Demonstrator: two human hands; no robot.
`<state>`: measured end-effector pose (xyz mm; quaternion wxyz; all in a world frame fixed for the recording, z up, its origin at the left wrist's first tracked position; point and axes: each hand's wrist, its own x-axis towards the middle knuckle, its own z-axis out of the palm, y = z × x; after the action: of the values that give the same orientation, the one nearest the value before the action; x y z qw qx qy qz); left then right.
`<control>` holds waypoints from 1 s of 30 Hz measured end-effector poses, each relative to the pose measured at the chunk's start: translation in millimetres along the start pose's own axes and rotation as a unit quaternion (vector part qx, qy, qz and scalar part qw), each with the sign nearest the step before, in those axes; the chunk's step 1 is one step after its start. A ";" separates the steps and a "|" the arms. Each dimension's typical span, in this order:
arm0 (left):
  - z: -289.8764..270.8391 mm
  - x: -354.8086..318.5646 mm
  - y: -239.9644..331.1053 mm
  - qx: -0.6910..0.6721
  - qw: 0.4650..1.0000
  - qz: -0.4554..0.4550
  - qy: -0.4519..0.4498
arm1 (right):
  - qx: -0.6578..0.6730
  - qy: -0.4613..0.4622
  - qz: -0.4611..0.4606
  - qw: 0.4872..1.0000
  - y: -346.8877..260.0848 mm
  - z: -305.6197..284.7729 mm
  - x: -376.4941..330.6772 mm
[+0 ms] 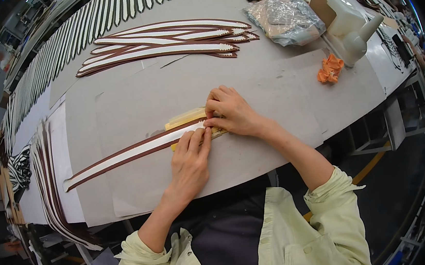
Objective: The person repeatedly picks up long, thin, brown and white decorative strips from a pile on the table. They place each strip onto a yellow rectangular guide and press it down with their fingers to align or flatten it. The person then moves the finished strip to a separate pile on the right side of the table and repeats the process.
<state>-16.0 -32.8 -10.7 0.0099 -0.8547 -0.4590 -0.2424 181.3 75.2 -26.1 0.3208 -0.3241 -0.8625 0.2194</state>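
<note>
A long brown strap strip (122,160) with a white middle band lies slantwise across the table before me. Its right end, with small notches, rests over a yellow block (186,117), mostly hidden beneath the strip and my hands. The fingers of my left hand (190,160) are together and bent, pressing and holding the strip close to that end. My right hand (233,112) is closed in a pinch at the notched end, thumb and index finger on it. The fingertips of both hands nearly meet there, covering the very tip.
Similar brown-and-white strips (162,49) lie piled farther back; more (52,185) hang over the left edge. Dark-edged white strips (83,37) line the far side. Toward the right are a clear plastic bag (286,18), a cream plastic container (349,30) and a crumpled orange piece (330,68).
</note>
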 end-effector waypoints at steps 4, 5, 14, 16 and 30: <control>-4.4 4.6 1.9 0.014 1.000 0.006 -0.019 | 0.008 -0.011 -0.019 1.000 8.9 0.2 3.3; -4.5 5.8 2.6 0.016 0.999 0.006 -0.027 | 0.006 -0.012 -0.026 1.000 10.7 1.0 3.0; -3.2 9.4 0.5 0.020 0.999 -0.003 -0.038 | 0.071 0.073 0.040 0.994 -8.4 -14.7 -11.6; -3.1 8.5 1.9 0.021 0.999 -0.007 -0.042 | 0.011 0.087 0.013 0.996 -26.2 -15.3 -29.6; -4.4 11.9 3.5 0.038 0.998 -0.001 -0.046 | -0.188 0.004 -0.008 0.982 -51.7 -10.0 -52.6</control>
<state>-9.5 -26.6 -1.1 0.0215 -0.8633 -0.4690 -0.1853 197.4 4.2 -10.5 0.2595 -0.3727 -0.8895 0.0494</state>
